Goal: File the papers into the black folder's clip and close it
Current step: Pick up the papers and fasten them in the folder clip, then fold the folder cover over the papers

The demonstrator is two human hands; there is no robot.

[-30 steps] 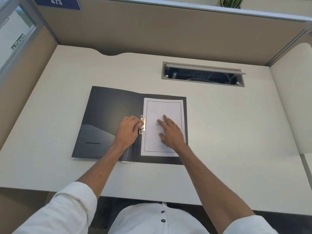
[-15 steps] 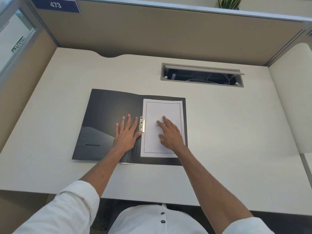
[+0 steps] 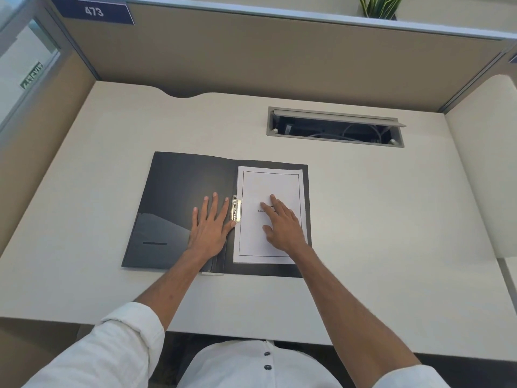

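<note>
- Head view: the left hand [image 3: 210, 225] lies flat, fingers spread, on the open black folder [image 3: 179, 191], gripping nothing, just beside the metal clip [image 3: 235, 208].
- The right hand [image 3: 282, 224] rests open, palm down, on the white papers [image 3: 270, 186].
- The papers lie on the folder's right half, their left edge under the clip.
- The smooth folder lies open on the pale counter [image 3: 391, 219].

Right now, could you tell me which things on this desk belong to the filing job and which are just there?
Job: open black plastic folder; white printed papers; metal spring clip; left hand; right hand.

Not part of it: grey cable hatch; green potted plant; blue number sign.
</note>
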